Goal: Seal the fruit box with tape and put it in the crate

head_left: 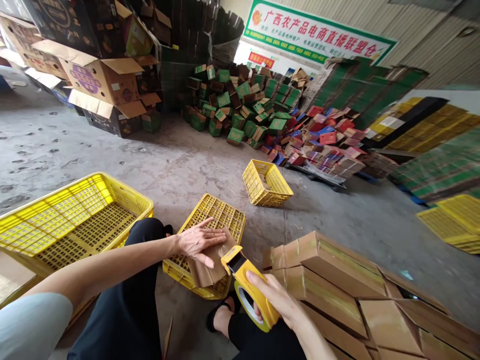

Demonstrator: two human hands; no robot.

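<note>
My left hand (200, 243) lies flat with its fingers spread on a small brown piece of cardboard, perhaps a folded box (210, 270). That cardboard rests on an upturned yellow plastic crate (221, 212) between my legs. In my right hand (272, 295) is a yellow tape dispenser (249, 280), its fingers wrapped round the body. A roll of tape sits in the dispenser, and its head is close to the cardboard's right edge; whether they touch I cannot tell.
A large yellow crate (123, 195) stands at my left, and stacked taped cartons (337, 290) at my right. Farther off is a smaller yellow crate (268, 190). Heaps of green boxes (236, 135) and red boxes (328, 137) lie behind. Open cartons (105, 82) are piled at upper left.
</note>
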